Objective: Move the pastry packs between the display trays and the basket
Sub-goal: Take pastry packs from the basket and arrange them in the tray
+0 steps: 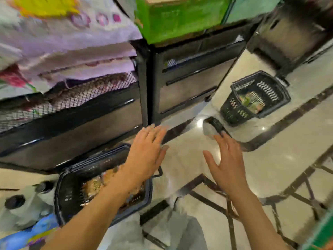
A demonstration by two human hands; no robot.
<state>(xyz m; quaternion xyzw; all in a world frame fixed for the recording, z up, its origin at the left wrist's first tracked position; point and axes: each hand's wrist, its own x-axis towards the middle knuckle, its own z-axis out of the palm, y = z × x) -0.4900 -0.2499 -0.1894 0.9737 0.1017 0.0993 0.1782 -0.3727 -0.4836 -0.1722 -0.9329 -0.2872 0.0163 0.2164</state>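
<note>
Both our hands, left (147, 150) and right (227, 165), hang wide and empty; brown pastry packs (93, 185) sit in the black plastic basket (72, 192) near left. We should reach down squarely.

**Nothing legible in my view**

I can read no text, brand, number or sign anywhere. The green box (180, 17) on the display stand carries a faint pale mark, too blurred to make out. The purple-and-white printed packs (72, 33) show only smeared colour shapes, no letters.
</note>
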